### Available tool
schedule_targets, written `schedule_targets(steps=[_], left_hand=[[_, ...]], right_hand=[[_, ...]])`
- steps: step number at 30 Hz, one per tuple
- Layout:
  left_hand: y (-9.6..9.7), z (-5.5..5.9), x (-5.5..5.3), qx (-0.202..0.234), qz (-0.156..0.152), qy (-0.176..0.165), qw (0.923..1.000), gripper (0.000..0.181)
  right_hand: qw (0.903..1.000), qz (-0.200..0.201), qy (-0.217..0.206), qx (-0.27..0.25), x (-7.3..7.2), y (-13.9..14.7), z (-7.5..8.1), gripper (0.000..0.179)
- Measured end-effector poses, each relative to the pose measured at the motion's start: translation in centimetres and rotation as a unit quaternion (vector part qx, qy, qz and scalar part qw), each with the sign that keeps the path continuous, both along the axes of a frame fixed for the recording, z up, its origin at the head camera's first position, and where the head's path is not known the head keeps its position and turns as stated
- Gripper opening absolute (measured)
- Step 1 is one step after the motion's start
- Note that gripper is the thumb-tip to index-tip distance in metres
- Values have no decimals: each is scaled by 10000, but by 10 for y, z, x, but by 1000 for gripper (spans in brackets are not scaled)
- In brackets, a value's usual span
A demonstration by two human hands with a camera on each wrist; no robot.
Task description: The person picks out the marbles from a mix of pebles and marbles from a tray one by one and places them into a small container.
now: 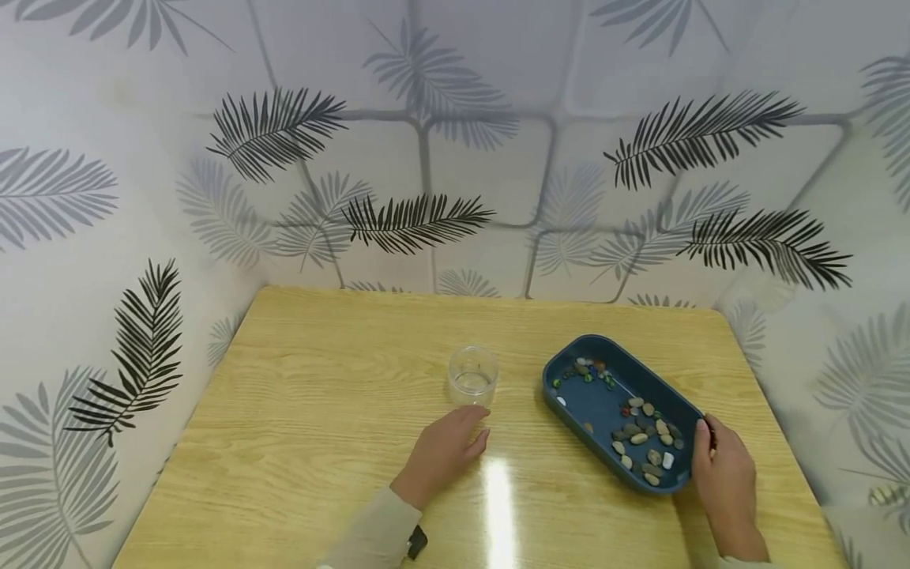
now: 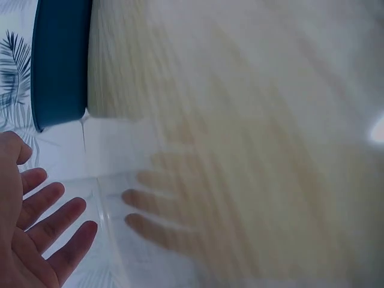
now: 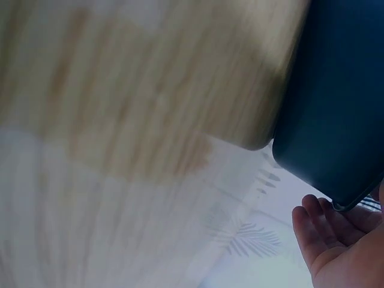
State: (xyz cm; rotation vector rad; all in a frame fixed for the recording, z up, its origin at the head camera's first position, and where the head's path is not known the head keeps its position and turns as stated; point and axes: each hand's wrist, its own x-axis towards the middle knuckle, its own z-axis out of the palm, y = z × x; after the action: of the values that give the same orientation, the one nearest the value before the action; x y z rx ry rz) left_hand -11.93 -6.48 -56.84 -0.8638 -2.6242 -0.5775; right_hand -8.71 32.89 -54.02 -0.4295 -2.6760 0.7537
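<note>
A dark blue rectangular tray [image 1: 597, 415] lies slanted on the right of the table, holding several pebbles and small coloured pieces. At its right end my right hand [image 1: 728, 474] grips the rim, thumb on top; the right wrist view has fingers [image 3: 318, 231] below the corner of the tray [image 3: 336, 108]. Left of the tray stands a small clear glass cup [image 1: 473, 375]. My left hand [image 1: 444, 450] is right at the cup's near side, fingers loosely bent. In the left wrist view that hand [image 2: 36, 234] has its fingers spread and holds nothing.
Light wood-grain table [image 1: 306, 395] extends under everything, its back edge against a leaf-patterned wall [image 1: 455, 182]. Brown-grey pebbles [image 1: 643, 435] gather at the tray's near end, smaller coloured pieces [image 1: 590, 370] at its far end. A bright glare streak crosses the front of the table.
</note>
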Motion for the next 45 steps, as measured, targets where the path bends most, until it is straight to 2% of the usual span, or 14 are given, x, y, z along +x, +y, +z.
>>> schedule_targets(steps=[5, 8, 10, 12, 14, 16, 17, 20, 24, 26, 30, 36, 39, 45], left_hand=[[18, -1, -2, -58, -95, -8, 9999, 36], [28, 0, -5, 4, -89, 96, 9999, 39], [35, 1, -7, 80, -38, 28, 10000, 42], [41, 2, -10, 186, 14, -279, 9994, 46], [48, 3, -13, 413, 50, -877, 9953, 50], [55, 3, -17, 728, 88, -1524, 9856, 54], [59, 3, -18, 959, 90, -1864, 9778, 54], [70, 4, -25, 1698, 55, -2721, 9471, 58], [81, 2, -35, 2563, -163, -3389, 9051, 64], [86, 2, -39, 2773, -220, -3511, 8941, 65], [95, 8, -44, 2904, -148, -3632, 8852, 61], [107, 15, -48, 3193, -107, -3753, 8701, 58], [112, 13, -51, 3242, -125, -3696, 8707, 56], [119, 7, -56, 3233, -86, -3550, 8771, 48]], right_hand=[[9997, -74, 112, -219, 0, 2, -3, 44], [9985, -114, 186, -508, 0, 3, -5, 43], [9971, -136, 199, -724, 0, 3, -7, 43], [9956, -164, 177, -905, 0, 4, -8, 43], [9943, -181, 104, -1044, 0, 4, -8, 43], [9934, -185, 68, -1134, 1, 4, -7, 43], [9932, -181, 87, -1149, 1, 4, -7, 42], [9928, -175, 154, -1178, 1, 4, -6, 40], [9923, -171, 217, -1208, 1, 4, -6, 38], [9922, -170, 260, -1209, 1, 3, -6, 37], [9924, -158, 383, -1161, 1, 3, -4, 36], [9922, -200, 149, -1218, -2, 3, 0, 37], [9920, -236, 138, -1229, -3, 3, 0, 36], [9913, -254, 193, -1279, 0, 2, -1, 35]])
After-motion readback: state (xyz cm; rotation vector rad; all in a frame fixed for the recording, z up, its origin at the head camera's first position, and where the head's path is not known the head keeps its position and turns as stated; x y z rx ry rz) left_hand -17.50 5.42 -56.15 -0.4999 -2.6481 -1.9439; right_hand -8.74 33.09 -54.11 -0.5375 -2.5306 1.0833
